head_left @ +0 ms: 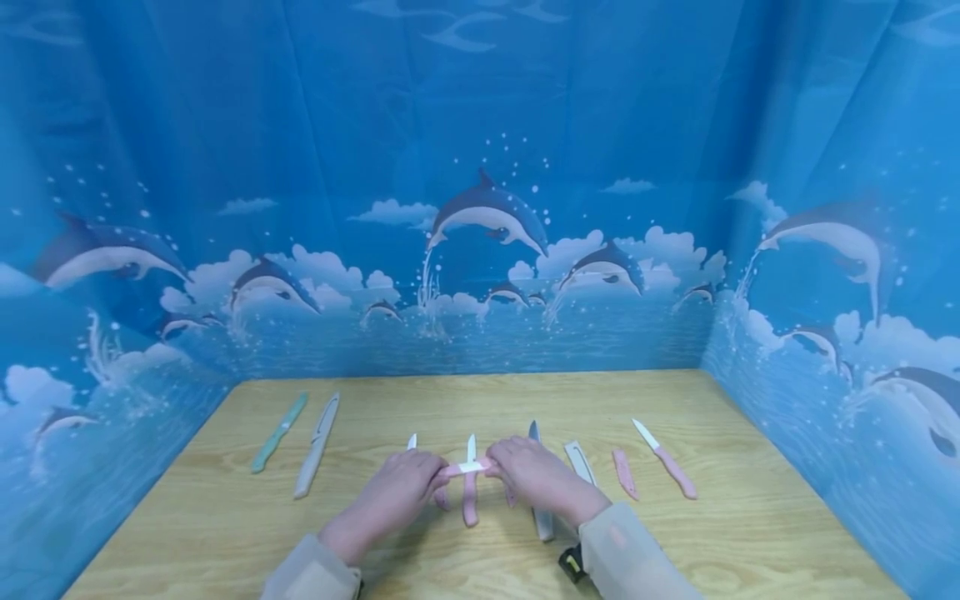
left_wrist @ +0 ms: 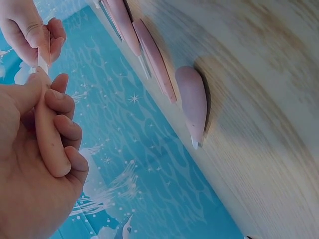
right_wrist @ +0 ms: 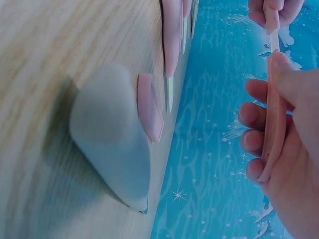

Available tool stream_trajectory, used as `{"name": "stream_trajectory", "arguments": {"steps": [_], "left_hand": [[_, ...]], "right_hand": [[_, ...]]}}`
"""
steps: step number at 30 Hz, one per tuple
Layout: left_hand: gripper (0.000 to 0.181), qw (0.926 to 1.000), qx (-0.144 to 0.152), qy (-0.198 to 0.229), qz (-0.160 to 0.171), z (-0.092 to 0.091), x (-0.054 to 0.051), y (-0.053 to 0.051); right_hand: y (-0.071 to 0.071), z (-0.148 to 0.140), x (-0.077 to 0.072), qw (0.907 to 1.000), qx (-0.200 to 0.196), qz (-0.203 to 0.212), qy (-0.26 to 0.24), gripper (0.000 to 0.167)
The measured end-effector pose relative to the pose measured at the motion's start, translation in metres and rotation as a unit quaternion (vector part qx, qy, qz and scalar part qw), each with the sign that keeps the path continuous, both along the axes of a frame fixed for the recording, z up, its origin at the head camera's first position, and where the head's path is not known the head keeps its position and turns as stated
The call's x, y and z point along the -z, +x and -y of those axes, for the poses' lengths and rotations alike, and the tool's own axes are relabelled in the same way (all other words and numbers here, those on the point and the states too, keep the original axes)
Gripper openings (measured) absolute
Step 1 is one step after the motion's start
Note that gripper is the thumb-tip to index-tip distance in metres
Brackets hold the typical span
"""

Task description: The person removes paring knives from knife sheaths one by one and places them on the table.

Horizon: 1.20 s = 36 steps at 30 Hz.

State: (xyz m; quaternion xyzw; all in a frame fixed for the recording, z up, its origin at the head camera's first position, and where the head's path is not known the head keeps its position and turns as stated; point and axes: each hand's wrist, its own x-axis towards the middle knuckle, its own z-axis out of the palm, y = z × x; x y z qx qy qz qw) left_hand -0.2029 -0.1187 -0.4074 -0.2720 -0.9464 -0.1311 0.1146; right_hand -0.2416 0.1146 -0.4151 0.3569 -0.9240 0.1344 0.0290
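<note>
Above the table, my left hand (head_left: 405,485) grips the pink handle (left_wrist: 49,132) of a small knife, fingers curled round it. My right hand (head_left: 536,471) holds a pink knife sheath (right_wrist: 275,119) in line with that handle. Between the hands shows a short stretch of the knife's pale blade (head_left: 472,467); its tip is hidden in the sheath. Below them, another pink-handled knife (head_left: 470,500) lies on the table. Under my right forearm lies a knife with a pale handle (head_left: 543,525) and dark blade, partly covered. A blade tip (head_left: 412,442) pokes out beyond my left hand.
At left on the wooden table (head_left: 225,533) lie a green knife (head_left: 280,433) and a whitish knife (head_left: 316,450). To the right are a white sheath (head_left: 579,461), a pink sheath (head_left: 625,474) and a bare pink-handled knife (head_left: 666,467). A blue dolphin-print curtain (head_left: 360,125) surrounds the table's back and sides.
</note>
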Motion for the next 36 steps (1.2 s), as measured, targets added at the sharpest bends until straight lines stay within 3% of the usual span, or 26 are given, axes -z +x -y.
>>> {"name": "stream_trajectory", "arguments": {"steps": [6,15,21,27,36], "left_hand": [[0.021,1.0000,0.000,0.006,-0.004,0.0007,0.0029,-0.0005],[0.020,0.9998,-0.006,0.009,0.015,0.0016,0.0026,-0.0012],[0.022,0.9999,-0.006,0.009,0.005,0.0025,0.0017,-0.0003],[0.023,0.9995,-0.015,0.008,0.025,0.0041,0.0049,-0.0026],[0.022,0.9997,-0.014,0.007,0.020,0.0039,0.0045,-0.0038]], "right_hand": [[-0.0005,-0.0002,0.0005,1.0000,0.002,0.006,0.001,0.036],[-0.0015,0.0002,0.0005,0.9999,0.007,0.007,0.010,0.030],[-0.0023,0.0006,-0.0016,0.9998,0.008,0.018,0.004,0.030],[-0.0021,0.0015,-0.0024,0.9994,0.011,0.033,0.001,0.029],[-0.0035,-0.0010,-0.0018,0.9998,0.010,0.012,0.009,0.031]]}}
